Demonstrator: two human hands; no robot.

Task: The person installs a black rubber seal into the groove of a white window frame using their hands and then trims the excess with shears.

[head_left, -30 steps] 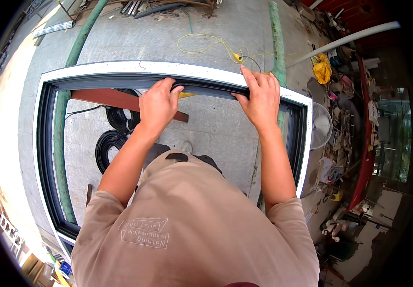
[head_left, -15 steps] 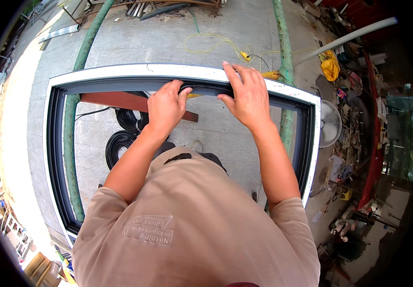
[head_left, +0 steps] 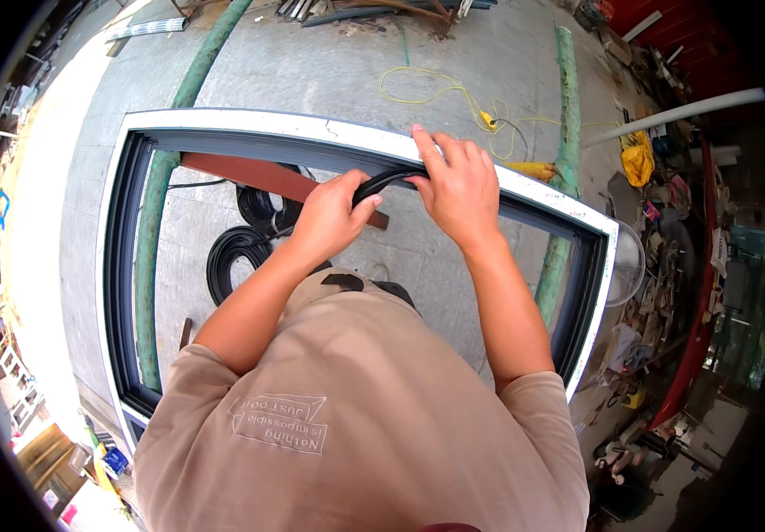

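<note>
A large rectangular window frame (head_left: 249, 122), white on its outer face with dark grooved inner sides, lies in front of me. A black rubber seal strip (head_left: 386, 181) bows away from the far inner side between my hands. My left hand (head_left: 329, 217) is closed around the strip, thumb toward the right, inside the frame. My right hand (head_left: 460, 191) lies over the far side, fingers across the white face and thumb at the strip, pinching it against the inner edge. Below the opening, black coils (head_left: 220, 266) rest on the floor, partly hidden by my left arm.
Green pipes (head_left: 159, 222) run beneath the frame on the left and right (head_left: 568, 106). A red-brown bar (head_left: 258, 179) crosses under the far left part. Beyond are a yellow cord (head_left: 453, 84) and metal lengths (head_left: 373, 12). A round fan (head_left: 628, 264) and clutter stand at right.
My left hand has drawn back from the far side, toward me, and the strip now bows out between my hands. The view has shifted, so the frame sits farther right and tilted.
</note>
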